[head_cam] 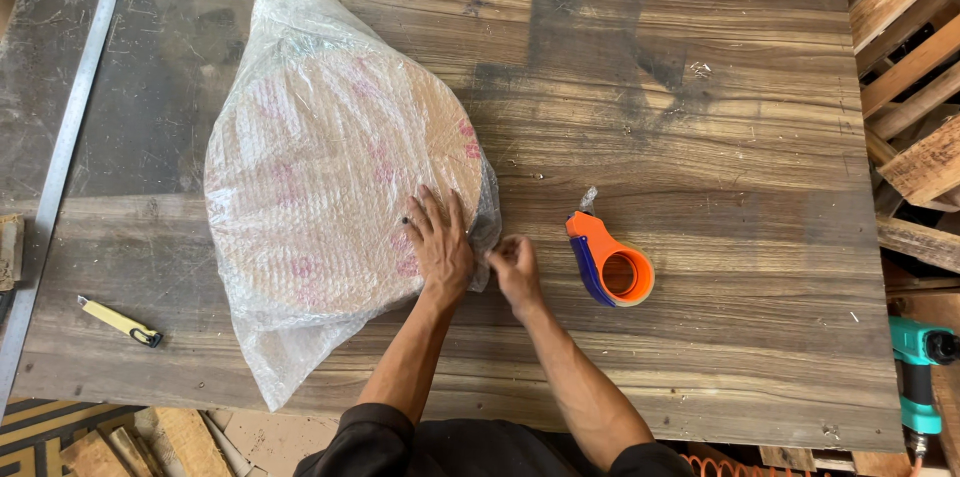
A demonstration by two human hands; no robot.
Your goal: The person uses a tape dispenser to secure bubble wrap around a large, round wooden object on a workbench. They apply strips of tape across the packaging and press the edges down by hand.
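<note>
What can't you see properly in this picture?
Head view only:
- The round flat thing: bubble wrap blurs its surface and pink marks.
- Right hand fingertips: curled at the wrap's edge, so what they pinch is hidden.
- Left hand covers the wrap beneath.
- Teal power tool: cut off by the right edge.

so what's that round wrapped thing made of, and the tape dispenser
Round disc: looks like pale wood or board, flat and matte, though the wrap blurs it. Its wrap: clear bubble wrap, with rows of small bubbles and loose crinkled ends. Tape dispenser: apparently glossy orange plastic with a blue edge.
</note>
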